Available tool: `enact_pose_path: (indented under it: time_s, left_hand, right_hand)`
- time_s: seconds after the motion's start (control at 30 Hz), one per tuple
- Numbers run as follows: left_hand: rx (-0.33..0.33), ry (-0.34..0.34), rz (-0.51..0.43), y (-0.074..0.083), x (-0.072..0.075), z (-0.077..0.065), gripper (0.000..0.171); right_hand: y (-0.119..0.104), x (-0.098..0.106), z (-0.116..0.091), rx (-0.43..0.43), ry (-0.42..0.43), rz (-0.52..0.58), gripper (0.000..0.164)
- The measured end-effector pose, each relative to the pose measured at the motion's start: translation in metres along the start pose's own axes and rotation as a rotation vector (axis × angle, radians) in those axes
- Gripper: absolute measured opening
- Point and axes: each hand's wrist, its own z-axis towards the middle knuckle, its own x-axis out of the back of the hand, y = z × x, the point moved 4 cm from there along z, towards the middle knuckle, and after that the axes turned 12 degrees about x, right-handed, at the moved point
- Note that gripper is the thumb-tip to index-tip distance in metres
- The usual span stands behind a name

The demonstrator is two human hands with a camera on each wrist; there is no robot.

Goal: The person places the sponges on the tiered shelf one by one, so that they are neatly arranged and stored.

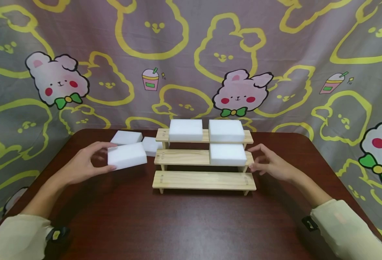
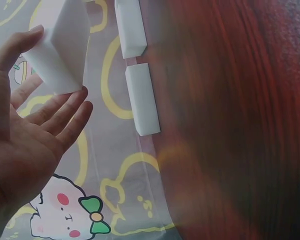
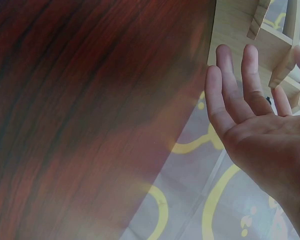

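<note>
I see the left hand (image 1: 86, 163) pinching a white rectangular foam block (image 1: 126, 156) left of the pale three-tier wooden stand (image 1: 182, 157); at its right end, the right hand (image 1: 272, 165) has relaxed fingers, contact unclear.

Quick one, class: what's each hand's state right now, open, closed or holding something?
Left hand: holding a white block.
Right hand: open, by the wooden stand.

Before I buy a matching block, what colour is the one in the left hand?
Plain white; the block shows best in the head view.
</note>
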Motion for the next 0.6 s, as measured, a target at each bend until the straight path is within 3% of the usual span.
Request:
enact_pose_path:
  time_s: [0.6]
  left_hand:
    - [-0.059, 0.044, -0.020, 0.019, 0.004, 0.000, 0.060]
  right_hand:
    - [0.002, 0.000, 0.000, 0.005, 0.003, 0.003, 0.055]
